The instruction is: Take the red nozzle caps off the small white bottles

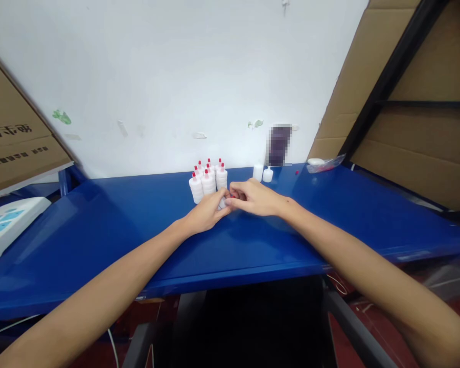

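Observation:
My left hand (pixel 204 213) is closed around a small white squeeze bottle (pixel 222 203), mostly hidden by my fingers. My right hand (pixel 259 198) meets it from the right, thumb and fingers pinched on a red cap (pixel 233 196) at the bottle's tip. Just behind my left hand stands a tight group of white bottles (pixel 208 184) with red-tipped nozzles. Beyond my right hand are a white cylindrical bottle (pixel 257 172) and a shorter white piece with a thin spout (pixel 268 175).
The blue table (pixel 130 220) runs along a white wall. A tiny red cap (pixel 297 172) lies toward the back right, near a clear plastic bag (pixel 327 164). A white device (pixel 15 225) stands at the left, and cardboard (pixel 15 128) leans behind it.

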Motion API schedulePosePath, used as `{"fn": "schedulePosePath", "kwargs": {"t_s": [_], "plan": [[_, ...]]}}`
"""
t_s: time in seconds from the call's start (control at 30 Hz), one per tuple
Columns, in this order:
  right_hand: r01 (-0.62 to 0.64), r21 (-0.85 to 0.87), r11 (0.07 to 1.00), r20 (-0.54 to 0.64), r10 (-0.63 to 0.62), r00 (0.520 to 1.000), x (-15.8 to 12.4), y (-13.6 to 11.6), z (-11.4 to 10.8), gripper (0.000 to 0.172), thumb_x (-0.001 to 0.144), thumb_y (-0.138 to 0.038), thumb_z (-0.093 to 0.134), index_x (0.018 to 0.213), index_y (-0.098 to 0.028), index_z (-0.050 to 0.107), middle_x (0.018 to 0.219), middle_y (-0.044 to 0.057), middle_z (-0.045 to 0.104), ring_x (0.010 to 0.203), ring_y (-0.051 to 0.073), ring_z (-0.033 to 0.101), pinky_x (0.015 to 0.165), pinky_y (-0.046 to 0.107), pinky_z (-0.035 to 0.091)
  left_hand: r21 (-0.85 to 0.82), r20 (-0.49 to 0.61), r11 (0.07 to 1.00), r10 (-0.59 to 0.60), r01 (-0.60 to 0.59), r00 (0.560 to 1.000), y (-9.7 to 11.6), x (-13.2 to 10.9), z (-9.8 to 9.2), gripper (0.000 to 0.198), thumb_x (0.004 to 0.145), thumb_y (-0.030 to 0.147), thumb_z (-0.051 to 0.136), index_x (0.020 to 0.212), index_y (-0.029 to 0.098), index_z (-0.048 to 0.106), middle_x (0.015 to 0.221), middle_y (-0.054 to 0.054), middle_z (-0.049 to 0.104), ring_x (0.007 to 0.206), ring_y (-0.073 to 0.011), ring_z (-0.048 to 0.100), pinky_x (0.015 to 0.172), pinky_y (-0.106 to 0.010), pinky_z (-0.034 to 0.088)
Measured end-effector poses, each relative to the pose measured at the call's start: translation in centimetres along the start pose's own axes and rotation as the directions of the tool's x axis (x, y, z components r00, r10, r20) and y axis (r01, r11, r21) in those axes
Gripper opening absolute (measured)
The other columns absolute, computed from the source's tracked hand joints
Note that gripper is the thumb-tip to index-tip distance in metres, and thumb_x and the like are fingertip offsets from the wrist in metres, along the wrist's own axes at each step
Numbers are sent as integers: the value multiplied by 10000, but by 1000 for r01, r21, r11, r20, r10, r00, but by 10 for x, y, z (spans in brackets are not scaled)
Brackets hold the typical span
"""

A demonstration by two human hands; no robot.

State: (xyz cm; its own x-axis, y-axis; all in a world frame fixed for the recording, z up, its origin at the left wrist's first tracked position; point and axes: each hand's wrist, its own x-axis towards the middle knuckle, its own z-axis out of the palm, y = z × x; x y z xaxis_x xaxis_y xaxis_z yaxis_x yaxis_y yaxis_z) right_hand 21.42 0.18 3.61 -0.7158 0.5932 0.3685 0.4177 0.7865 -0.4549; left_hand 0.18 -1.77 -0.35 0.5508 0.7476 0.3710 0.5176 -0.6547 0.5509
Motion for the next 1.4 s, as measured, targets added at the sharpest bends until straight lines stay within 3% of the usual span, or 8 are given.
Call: {"fn": "schedulePosePath", "kwargs": {"t_s": [0.13, 0.37, 0.57, 0.7, 0.8, 0.93, 1.17, 1.4], "plan": [[11, 116, 993, 33, -15, 999, 0, 3, 1, 268, 951, -457, 587, 865, -217, 504, 729, -34, 551, 619, 116, 457, 594, 270, 329, -27, -13, 999, 38, -38, 999, 0, 0, -1, 294, 995, 475, 558, 1049, 187, 539, 1031, -59, 699, 912, -205, 660, 794, -309, 489], [104, 55, 993, 76, -108, 991, 2, 3, 1, 376, 1057, -424, 383, 760, -209, 468, 702, -19, 521, 635, 124, 447, 652, 286, 328, 24, 4, 995, 101, -101, 995, 4, 1, -4, 272, 1017, 415, 512, 1009, 162, 612, 960, -63, 699, 869, -198, 646, 784, -305, 487], [-100, 86, 991, -22, 102, 995, 0, 17, -22, 418, 1055, -402, 332, 679, -227, 376, 656, -17, 456, 636, 137, 437, 673, 301, 347, 115, 57, 976, 180, -185, 982, 11, 2, -4, 234, 1023, 358, 484, 958, 165, 601, 894, -38, 659, 777, -158, 585, 747, -283, 453], [-341, -103, 934, 149, 354, 923, -5, 38, -34, 187, 1003, -321, 444, 849, -218, 478, 685, 0, 573, 683, 170, 529, 708, 312, 380, 115, 97, 982, 141, -152, 985, 10, 1, -2, 268, 1021, 398, 491, 928, 171, 601, 839, -20, 639, 727, -148, 565, 710, -277, 427], [-425, -159, 891, 248, 453, 857, -6, 50, -36, 70, 942, -264, 528, 980, -205, 532, 729, 23, 656, 721, 189, 597, 707, 306, 412, 110, 98, 983, 135, -146, 986, 9, 1, -1, 262, 1019, 389, 488, 932, 173, 609, 844, -20, 644, 738, -148, 575, 714, -276, 426], [-422, -214, 881, 283, 469, 836, -6, 54, -36, 128, 886, -281, 609, 956, -176, 624, 802, 52, 691, 708, 179, 601, 680, 302, 419, 101, 100, 984, 139, -149, 985, 10, 1, -2, 255, 1015, 378, 488, 927, 172, 609, 840, -19, 645, 736, -146, 578, 712, -274, 425], [-384, -232, 894, 282, 439, 853, -6, 54, -34, 230, 900, -402, 621, 899, -174, 647, 786, 42, 660, 688, 168, 559, 651, 302, 404, 113, 114, 984, 127, -140, 985, 11, 1, -2, 256, 1012, 373, 484, 913, 173, 607, 813, -12, 630, 706, -143, 557, 690, -272, 412], [-400, -178, 899, 315, 437, 843, -7, 60, -36, 166, 886, -290, 611, 971, -161, 673, 810, 45, 652, 694, 163, 562, 643, 296, 410, 126, 117, 982, 126, -140, 985, 11, 1, -2, 268, 1014, 383, 481, 904, 173, 606, 810, -14, 628, 702, -144, 556, 690, -277, 409]]}}
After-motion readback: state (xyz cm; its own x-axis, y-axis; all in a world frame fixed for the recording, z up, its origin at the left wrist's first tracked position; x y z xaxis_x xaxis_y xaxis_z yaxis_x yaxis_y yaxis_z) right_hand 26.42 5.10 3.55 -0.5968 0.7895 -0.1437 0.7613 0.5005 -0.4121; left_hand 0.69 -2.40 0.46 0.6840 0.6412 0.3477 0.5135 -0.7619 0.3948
